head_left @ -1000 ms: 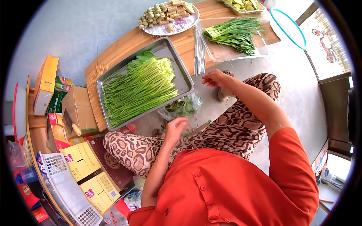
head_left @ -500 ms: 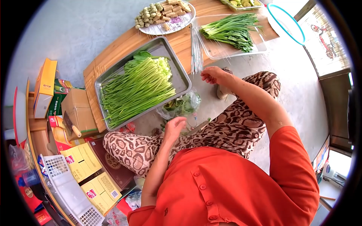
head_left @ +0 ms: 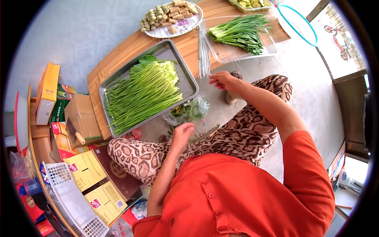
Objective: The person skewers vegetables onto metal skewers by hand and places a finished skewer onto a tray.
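My right hand (head_left: 224, 80) is beside the lower ends of a bunch of thin metal skewers (head_left: 203, 55), its bent fingers a little apart and nothing visible between them. Over my lap, below a plastic bag of leafy greens (head_left: 190, 111), my left hand (head_left: 182, 133) has its fingers pressed together; whatever they may hold is hidden. A grey metal tray (head_left: 190, 81) to the upper left carries long green stalks (head_left: 144, 93) and a few broad leaves. Right of the skewers, a clear plastic tray (head_left: 225, 57) holds a bundle of green leafy stalks (head_left: 241, 33).
A wooden table (head_left: 118, 53) bears the trays and an oval plate (head_left: 189, 28) of skewered pieces. Cardboard boxes (head_left: 85, 118), a knife (head_left: 75, 132) and a white plastic rack (head_left: 69, 197) are on the left. A blue-rimmed hoop (head_left: 306, 23) is at the upper right.
The view has shifted slightly, so the table and trays appear a little further left. My right hand's fingers have loosened from a closer curl and are nearer the skewer ends. My left hand is nearly still.
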### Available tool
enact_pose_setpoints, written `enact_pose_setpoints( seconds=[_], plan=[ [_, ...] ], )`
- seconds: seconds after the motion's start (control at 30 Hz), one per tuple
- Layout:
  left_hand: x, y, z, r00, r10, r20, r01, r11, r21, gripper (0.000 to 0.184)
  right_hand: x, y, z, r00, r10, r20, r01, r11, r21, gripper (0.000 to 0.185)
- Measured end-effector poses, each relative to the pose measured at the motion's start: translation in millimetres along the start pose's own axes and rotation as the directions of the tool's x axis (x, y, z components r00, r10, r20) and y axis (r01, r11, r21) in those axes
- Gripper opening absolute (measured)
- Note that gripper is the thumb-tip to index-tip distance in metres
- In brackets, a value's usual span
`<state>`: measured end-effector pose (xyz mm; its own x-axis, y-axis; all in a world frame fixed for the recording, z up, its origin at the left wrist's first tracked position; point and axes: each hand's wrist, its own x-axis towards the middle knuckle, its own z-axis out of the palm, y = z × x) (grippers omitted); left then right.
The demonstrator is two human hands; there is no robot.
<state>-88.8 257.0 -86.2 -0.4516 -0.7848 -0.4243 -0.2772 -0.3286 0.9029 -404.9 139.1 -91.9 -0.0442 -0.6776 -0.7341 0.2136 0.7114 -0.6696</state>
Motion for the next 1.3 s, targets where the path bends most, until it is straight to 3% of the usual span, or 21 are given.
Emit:
enact_pose_setpoints(
  seconds=[0.47,0.67,0.77,0.87,1.03,1.3],
  plan=[
    [0,0,-1,1.000,-0.007,0.018,0.006,0.998,0.066,0.023,18,1,0,0.997,-0.028,-0.078,0.022,0.997,-0.080,0.011],
    [0,2,-1,1.000,-0.006,0.015,0.005,0.995,0.095,0.023,11,7,4,1.000,-0.027,0.011,0.028,0.987,-0.159,0.012],
    [0,1,-1,1.000,-0.014,0.005,0.013,0.997,0.077,0.023,14,11,3,1.000,0.004,0.031,0.001,0.990,-0.143,0.011],
    [0,-2,-1,1.000,-0.013,0.007,0.013,0.996,0.087,0.023,15,9,1,0.998,0.007,-0.057,-0.013,0.993,-0.118,0.010],
    [1,-4,-1,1.000,-0.014,0.021,0.012,0.996,0.084,0.024,8,7,9,0.995,0.039,0.087,-0.035,0.998,-0.048,0.011],
    [2,-6,-1,0.999,-0.038,0.028,0.035,0.994,0.099,0.024,19,9,12,0.997,0.066,0.044,-0.065,0.998,-0.019,0.008]
  ],
)
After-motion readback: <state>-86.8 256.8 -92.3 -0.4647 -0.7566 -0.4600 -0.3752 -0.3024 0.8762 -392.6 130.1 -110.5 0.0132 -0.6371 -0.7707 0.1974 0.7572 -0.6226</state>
